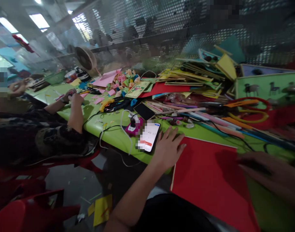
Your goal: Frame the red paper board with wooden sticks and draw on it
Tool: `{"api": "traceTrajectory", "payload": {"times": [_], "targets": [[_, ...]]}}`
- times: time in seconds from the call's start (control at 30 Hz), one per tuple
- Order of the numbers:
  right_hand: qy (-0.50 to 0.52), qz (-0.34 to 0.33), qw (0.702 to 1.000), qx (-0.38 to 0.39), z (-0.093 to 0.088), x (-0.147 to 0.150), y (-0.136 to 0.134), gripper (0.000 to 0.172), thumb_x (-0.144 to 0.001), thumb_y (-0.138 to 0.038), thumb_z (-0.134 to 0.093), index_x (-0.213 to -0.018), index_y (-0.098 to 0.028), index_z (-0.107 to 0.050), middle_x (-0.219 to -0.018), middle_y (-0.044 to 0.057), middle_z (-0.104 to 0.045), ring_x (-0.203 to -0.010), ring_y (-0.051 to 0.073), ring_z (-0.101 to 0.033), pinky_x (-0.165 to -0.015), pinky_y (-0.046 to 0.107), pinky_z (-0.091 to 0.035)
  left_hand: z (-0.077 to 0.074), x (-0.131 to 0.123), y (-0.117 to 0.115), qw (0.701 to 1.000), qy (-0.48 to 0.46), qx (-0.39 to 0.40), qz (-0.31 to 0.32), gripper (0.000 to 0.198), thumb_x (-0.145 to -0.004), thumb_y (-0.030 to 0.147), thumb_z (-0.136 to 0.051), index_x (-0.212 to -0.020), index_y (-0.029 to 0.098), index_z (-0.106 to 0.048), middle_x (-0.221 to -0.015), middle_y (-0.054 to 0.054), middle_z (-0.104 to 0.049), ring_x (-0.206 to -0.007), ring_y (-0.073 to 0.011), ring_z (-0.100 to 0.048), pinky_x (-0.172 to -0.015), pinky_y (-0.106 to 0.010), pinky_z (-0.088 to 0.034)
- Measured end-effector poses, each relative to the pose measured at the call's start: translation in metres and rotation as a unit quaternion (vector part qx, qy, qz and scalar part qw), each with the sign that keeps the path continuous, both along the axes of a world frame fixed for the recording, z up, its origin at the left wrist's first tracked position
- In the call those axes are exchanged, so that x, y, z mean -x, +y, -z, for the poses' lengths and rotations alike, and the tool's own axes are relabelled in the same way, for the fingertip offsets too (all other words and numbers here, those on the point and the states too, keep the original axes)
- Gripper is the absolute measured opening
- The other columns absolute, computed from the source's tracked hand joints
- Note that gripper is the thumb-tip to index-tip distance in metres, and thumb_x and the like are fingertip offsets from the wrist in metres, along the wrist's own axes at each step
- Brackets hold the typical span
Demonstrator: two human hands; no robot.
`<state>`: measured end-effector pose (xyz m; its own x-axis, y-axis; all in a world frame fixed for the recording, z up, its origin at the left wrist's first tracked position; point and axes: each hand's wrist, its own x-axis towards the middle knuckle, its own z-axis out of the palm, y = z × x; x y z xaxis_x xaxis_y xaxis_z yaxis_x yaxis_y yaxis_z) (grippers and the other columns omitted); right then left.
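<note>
My left hand [168, 147] lies with fingers spread at the upper left corner of a red sheet [210, 180], right beside a lit smartphone [149, 137]. A thin pale strip runs along the sheet's left and top edges. At the sheet's right edge is my right hand [270, 174], dim and smeared by motion. Its fingers curve around a dark gap, and I cannot make out whether anything is in them. The red sheet rests at the front edge of the green table [94, 119].
Pens and pencils [210, 119], scissors [248, 108] and a dark phone [144, 111] lie beyond my hands. Behind them are stacked cards [190, 75] and folded paper pieces [125, 80]. A purple power strip [133, 127] with cables stands left; another person's arm [76, 112] reaches over the table.
</note>
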<state>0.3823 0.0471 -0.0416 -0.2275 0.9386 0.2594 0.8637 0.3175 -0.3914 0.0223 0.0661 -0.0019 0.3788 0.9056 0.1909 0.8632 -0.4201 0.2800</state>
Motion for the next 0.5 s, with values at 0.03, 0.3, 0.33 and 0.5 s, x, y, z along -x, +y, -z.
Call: {"api": "traceTrajectory", "payload": {"times": [0.03,0.3,0.33,0.5], "targets": [[0.013,-0.009,0.999,0.028,-0.004,0.003,-0.002,0.038,-0.088,-0.067,-0.059,-0.093,-0.034,-0.077,-0.101,0.006,-0.081,-0.088,0.026,-0.078,-0.077,0.038,-0.063,0.000,0.000,0.001,1.000,0.001,0.004,0.002,0.045,-0.111,0.042,-0.038,-0.151,0.028,-0.055,-0.167,-0.003,-0.045,-0.159,-0.0303,-0.032,-0.125,-0.060,-0.037],[-0.015,-0.055,0.994,-0.088,-0.025,0.024,-0.009,0.033,-0.099,-0.049,-0.055,-0.116,-0.025,-0.070,-0.117,0.012,-0.077,-0.109,0.028,-0.073,-0.097,0.044,-0.055,-0.002,0.002,0.004,0.999,0.002,0.027,0.016,0.049,-0.110,0.040,-0.041,-0.157,0.024,-0.047,-0.170,-0.006,-0.040,-0.161,-0.0315,-0.028,-0.127,-0.060,-0.033],[-0.033,-0.064,0.992,-0.100,-0.023,0.024,-0.009,0.035,-0.100,-0.047,-0.054,-0.122,-0.024,-0.068,-0.120,0.013,-0.076,-0.113,0.029,-0.071,-0.097,0.045,-0.054,-0.003,0.002,0.004,0.999,0.003,0.028,0.016,0.050,-0.110,0.040,-0.041,-0.157,0.024,-0.047,-0.170,-0.006,-0.040,-0.161,-0.0317,-0.028,-0.127,-0.060,-0.033],[-0.103,-0.084,0.983,-0.128,-0.015,0.023,-0.010,0.048,-0.103,-0.047,-0.048,-0.144,-0.024,-0.055,-0.136,0.014,-0.071,-0.122,0.032,-0.066,-0.098,0.049,-0.049,-0.005,0.003,0.003,0.999,0.016,0.031,0.017,0.050,-0.111,0.041,-0.040,-0.157,0.023,-0.047,-0.170,-0.006,-0.039,-0.161,-0.0317,-0.028,-0.127,-0.060,-0.033]]}}
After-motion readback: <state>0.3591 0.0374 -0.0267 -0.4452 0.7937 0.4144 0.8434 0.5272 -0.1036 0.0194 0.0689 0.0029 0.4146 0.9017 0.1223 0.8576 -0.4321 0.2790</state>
